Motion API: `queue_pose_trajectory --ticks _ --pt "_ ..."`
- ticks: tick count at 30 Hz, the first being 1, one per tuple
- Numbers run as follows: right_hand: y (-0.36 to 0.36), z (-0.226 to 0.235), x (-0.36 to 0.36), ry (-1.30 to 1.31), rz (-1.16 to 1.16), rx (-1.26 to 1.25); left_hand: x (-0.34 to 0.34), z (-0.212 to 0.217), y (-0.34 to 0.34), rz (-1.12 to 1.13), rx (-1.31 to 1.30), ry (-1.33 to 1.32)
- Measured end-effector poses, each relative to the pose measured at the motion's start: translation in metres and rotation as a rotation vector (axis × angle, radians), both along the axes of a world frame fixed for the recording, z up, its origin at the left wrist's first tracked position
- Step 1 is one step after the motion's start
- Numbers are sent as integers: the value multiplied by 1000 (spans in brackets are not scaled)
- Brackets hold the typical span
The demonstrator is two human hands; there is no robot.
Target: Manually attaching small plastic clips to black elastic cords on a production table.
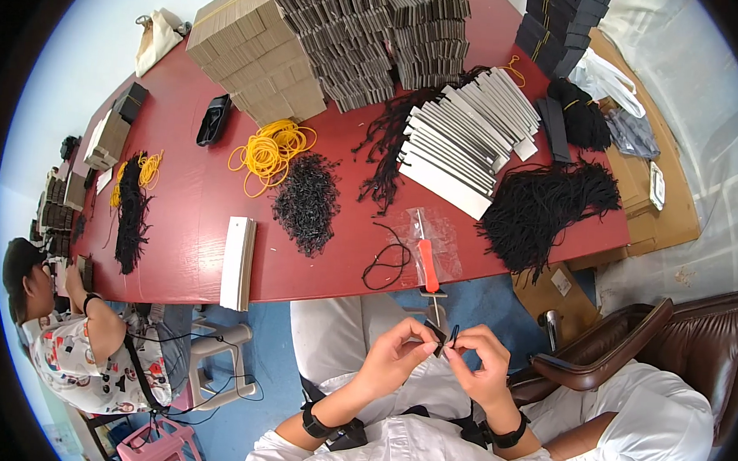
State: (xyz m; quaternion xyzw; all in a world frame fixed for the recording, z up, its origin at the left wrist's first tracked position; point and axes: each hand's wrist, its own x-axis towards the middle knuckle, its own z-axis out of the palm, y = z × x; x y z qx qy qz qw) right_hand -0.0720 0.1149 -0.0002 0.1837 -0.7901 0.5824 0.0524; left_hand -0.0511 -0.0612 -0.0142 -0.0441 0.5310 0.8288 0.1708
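Over my lap, just off the table's front edge, my two hands nearly meet. My left hand (pixel 396 354) pinches a small dark flat piece (pixel 438 331) between thumb and fingers. In the fingertips of my right hand (pixel 481 362) is a short black cord loop (pixel 455 332), close beside that piece; whether the two are joined is too small to tell. Beyond my hands, a tool with a red-orange handle (pixel 427 265) lies at the table edge, partly over clear plastic. Left of it lies a loose black cord (pixel 387 256).
The red table (pixel 341 283) holds small black clips or fasteners (pixel 306 202), yellow bands (pixel 277 149), white strips (pixel 457 147), black cord bundles (pixel 545 208) and tall cardboard stacks (pixel 261 54). A person (pixel 101 333) works at left; another's white sleeve (pixel 646 429) is beside a brown chair (pixel 705 348) at right.
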Motion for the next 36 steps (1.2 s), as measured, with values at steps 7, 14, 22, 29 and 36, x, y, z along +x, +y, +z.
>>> queue_pose_trajectory --ticks 7,14,22,29,36 --pt "-1 -1 -1 67 -13 77 -1 2 2 -6 5 33" --pt "1 -4 -1 18 -12 42 0 8 2 -17 -247 217" --pt "5 -3 1 -240 114 -188 -4 27 -4 -40 -511 355" --pt "10 -8 -6 -38 348 -44 -6 41 -7 -71 -666 622" --pt "7 -10 1 -404 486 -140 -12 57 -17 -22 -796 707"
